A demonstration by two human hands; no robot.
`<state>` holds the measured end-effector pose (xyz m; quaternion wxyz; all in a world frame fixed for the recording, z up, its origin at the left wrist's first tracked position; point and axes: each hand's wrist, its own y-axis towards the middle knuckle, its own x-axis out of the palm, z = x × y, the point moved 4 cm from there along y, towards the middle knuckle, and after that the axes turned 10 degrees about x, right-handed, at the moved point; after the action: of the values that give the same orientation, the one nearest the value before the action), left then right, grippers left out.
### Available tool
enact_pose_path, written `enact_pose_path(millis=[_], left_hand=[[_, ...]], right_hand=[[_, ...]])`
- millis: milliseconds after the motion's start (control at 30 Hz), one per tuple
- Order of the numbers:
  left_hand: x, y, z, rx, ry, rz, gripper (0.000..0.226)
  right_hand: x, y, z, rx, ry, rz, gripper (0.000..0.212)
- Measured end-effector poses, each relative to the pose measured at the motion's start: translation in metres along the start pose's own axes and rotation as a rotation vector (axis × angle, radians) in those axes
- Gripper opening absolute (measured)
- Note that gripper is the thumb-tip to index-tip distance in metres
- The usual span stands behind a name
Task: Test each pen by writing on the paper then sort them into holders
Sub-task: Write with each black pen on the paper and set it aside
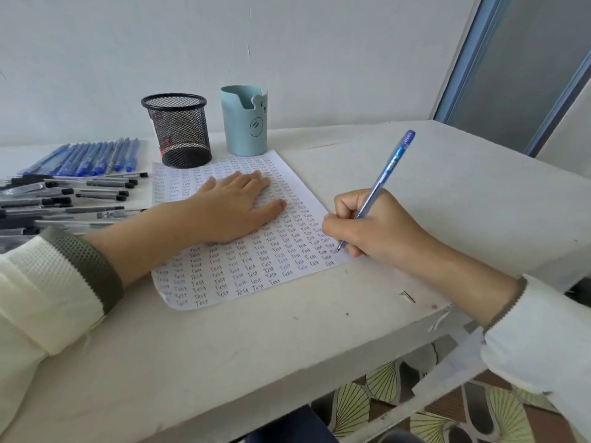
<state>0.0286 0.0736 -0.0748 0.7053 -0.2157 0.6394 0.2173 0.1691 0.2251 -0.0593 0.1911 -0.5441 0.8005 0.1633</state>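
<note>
My right hand (374, 228) pinches the translucent blue plastic pen (388, 169), tip at the right edge of the white, writing-covered paper sheet (224, 276). My left hand (233, 209) presses it flat, fingers straight. Risk: stroke runs off onto the white table (256, 340).

Open table (447, 174) is left along the near edge and at the far right corner. The far edge is partly blocked by a mesh holder (179, 129) and a blue holder (244, 123). The left edge is crowded with blue pens (92, 156) and black pens (64, 199). The middle is taken by the paper (243, 273), the left hand (236, 206) and the right hand (367, 225) gripping a pen (383, 174).
</note>
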Motion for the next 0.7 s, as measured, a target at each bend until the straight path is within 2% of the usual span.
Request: enact_pose_path(millis=[267, 700], left_hand=[[-0.0007, -0.0011, 0.0012, 0.002, 0.021, 0.030, 0.079], [-0.0028, -0.0011, 0.0010, -0.004, 0.017, 0.035, 0.079]], right_hand=[[0.0026, 0.0018, 0.0028, -0.034, 0.021, -0.024, 0.049], [0.0021, 0.0014, 0.0005, -0.062, -0.020, -0.020, 0.047]])
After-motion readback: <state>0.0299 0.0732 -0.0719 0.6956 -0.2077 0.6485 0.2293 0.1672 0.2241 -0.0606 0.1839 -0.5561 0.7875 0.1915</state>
